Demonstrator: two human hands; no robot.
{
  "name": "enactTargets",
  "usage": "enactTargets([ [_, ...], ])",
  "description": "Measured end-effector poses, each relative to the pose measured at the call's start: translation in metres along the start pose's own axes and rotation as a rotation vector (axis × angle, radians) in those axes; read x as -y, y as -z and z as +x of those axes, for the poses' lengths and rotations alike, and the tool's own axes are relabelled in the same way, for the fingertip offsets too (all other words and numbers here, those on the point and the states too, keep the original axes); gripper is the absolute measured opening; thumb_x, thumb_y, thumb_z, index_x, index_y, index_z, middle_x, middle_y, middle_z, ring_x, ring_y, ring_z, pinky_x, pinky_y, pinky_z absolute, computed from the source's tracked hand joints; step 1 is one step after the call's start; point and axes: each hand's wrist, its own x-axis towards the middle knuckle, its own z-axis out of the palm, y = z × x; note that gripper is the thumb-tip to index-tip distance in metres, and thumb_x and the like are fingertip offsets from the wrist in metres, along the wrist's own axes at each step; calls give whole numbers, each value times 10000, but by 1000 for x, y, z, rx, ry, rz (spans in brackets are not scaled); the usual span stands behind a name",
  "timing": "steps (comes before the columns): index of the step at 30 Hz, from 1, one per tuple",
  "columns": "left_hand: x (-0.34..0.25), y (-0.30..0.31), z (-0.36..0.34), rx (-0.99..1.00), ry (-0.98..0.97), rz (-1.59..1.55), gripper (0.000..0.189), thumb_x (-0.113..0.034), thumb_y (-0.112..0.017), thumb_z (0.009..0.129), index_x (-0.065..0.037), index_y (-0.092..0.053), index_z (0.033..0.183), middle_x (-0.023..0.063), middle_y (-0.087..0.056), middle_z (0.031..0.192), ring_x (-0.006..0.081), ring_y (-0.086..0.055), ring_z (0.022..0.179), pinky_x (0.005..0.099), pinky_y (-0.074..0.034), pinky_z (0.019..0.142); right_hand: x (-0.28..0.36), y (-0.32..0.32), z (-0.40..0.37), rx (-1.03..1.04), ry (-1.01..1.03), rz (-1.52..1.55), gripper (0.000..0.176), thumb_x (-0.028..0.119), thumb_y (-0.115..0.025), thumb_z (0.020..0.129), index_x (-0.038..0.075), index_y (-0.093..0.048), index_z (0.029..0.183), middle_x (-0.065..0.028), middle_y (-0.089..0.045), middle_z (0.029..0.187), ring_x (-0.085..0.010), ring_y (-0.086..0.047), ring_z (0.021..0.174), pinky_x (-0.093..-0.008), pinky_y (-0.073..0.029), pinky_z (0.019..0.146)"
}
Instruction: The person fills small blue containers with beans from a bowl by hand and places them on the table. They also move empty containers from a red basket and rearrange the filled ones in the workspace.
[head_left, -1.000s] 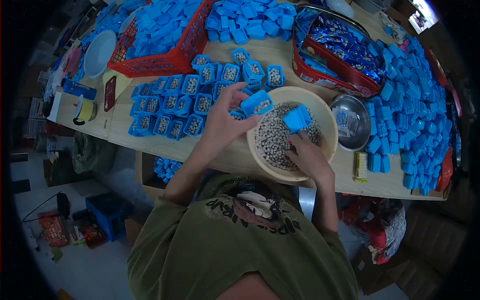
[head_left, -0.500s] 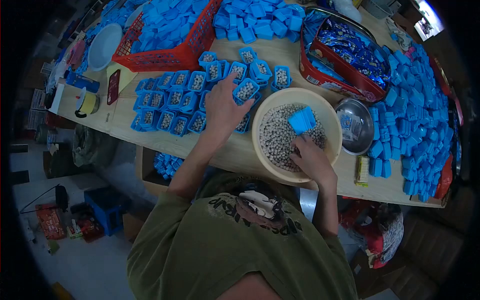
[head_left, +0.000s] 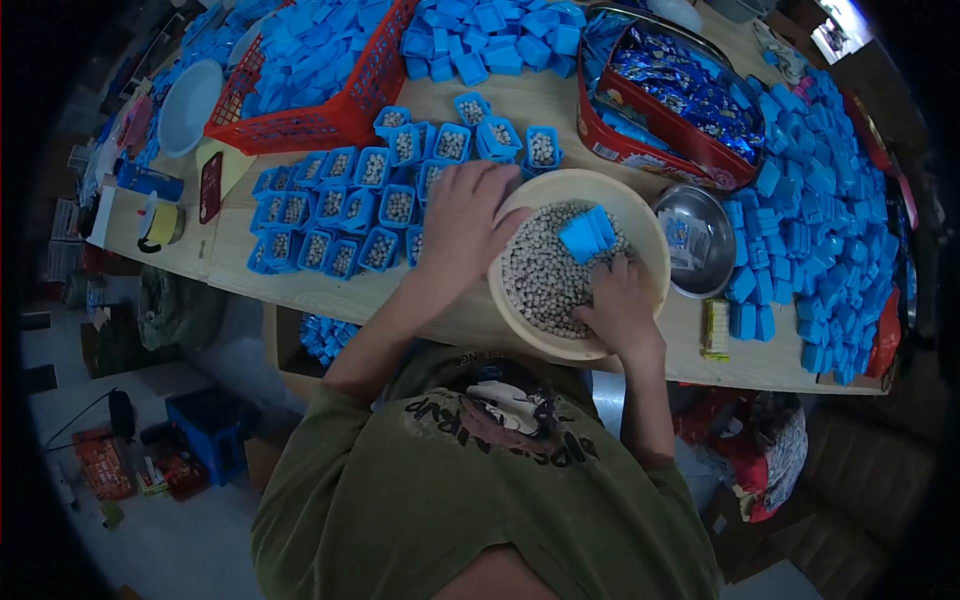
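My left hand [head_left: 462,225] reaches palm down over the filled cups, fingers stretched and thumb apart, beside the bowl's left rim; whatever lies beneath it is hidden. In the cream bowl [head_left: 655,225] are many small pale beads [head_left: 545,285]. My right hand [head_left: 622,305] rests on the beads on the bowl's right side, with the thumb spread from the fingers; the fingertips are partly hidden. Just above those fingers, some nested blue plastic cups [head_left: 587,234] lie tilted on the beads. Rows of bead-filled blue cups [head_left: 397,205] stand left of the bowl.
A red basket [head_left: 300,125] of blue cups stands behind. A red tin [head_left: 650,165] holds blue wrappers. Right of the bowl are a metal dish [head_left: 718,245], a yellow packet [head_left: 716,330] and a large blue cup pile [head_left: 825,230]. A yellow-banded mug [head_left: 165,225] stands left.
My left hand has moved right toward the bowl, and the filled cup it was around is now hidden. My right hand's fingers have moved up and spread on the beads. The view has shifted slightly.
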Motion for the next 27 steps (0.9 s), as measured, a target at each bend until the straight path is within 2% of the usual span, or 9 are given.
enactTargets([
  [1, -8, -5, 2, -1, -3, -4, 687, -320, -763, 744, -75, -464, 1312, 157, -530, 1186, 321, -499, 1076, 455, -402, 890, -1, -2, 1, 24, 53, 38, 511, 140, -742, 686, -14, -511, 1115, -222, -481, 1133, -406, -501, 1072, -480, -467, 873],
  [3, -33, -22, 11, 293, -63, -165, 665, -309, -758, 743, -39, -477, 1282, 175, -509, 1205, 365, -494, 1097, 447, -429, 901, -4, -8, 4, -9, 129, 59, 463, 113, -698, 712, -25, -516, 1114, -240, -503, 1120, -414, -521, 1047, -483, -467, 870],
  [5, -49, -56, 13, 319, -52, -156, 641, -304, -757, 744, -26, -491, 1257, 183, -503, 1207, 375, -499, 1098, 460, -438, 899, -11, -21, 11, -38, 211, 81, 417, 87, -654, 739, -37, -521, 1114, -258, -526, 1107, -422, -541, 1021, -486, -468, 867],
  [7, -60, -67, 21, 345, -43, -149, 618, -300, -756, 745, -12, -505, 1232, 191, -497, 1210, 386, -504, 1098, 473, -447, 896, -20, -31, 21, 199, 266, 149, 329, 40, -570, 774, -61, -543, 1087, -284, -571, 1045, -419, -569, 975, -474, -467, 858],
  [11, -70, -71, 43, 490, -92, -137, 615, -285, -771, 722, -10, -510, 1207, 202, -499, 1205, 394, -529, 1086, 480, -466, 891, -15, -15, 9, 20, 314, 204, 207, 10, -527, 786, -49, -592, 973, -282, -600, 993, -411, -583, 944, -462, -466, 836],
  [14, -60, -81, 46, 616, -118, -91, 619, -268, -776, 713, -16, -505, 1208, 199, -515, 1190, 386, -540, 1083, 467, -474, 888, -18, 7, 10, 274, 189, 217, 123, 17, -546, 797, -28, -614, 889, -244, -609, 975, -406, -584, 944, -461, -465, 816],
  [16, -56, -83, 45, 616, -160, -76, 609, -253, -774, 715, -18, -503, 1207, 196, -524, 1183, 379, -543, 1085, 453, -478, 887, -21, 16, 2, -51, 256, 355, 65, 20, -592, 795, -23, -603, 842, -203, -609, 927, -371, -599, 906, -441, -475, 786],
  [23, -43, -48, 30, 482, 5, -704, 762, -79, -774, 657, -31, -405, 1323, 196, -517, 1252, 337, -508, 1186, 399, -451, 964, 2, 59, 7, -328, 137, 685, 152, -16, -642, 783, -7, -596, 927, -153, -590, 921, -299, -602, 872, -363, -480, 769],
  [27, -35, -38, 23, 443, 21, -964, 857, -9, -765, 686, -50, -319, 1416, 134, -479, 1327, 242, -475, 1249, 350, -416, 1017, 10, 48, 15, -447, 321, 654, 218, -11, -640, 804, 13, -589, 1015, -147, -589, 953, -303, -600, 918, -375, -478, 786],
])
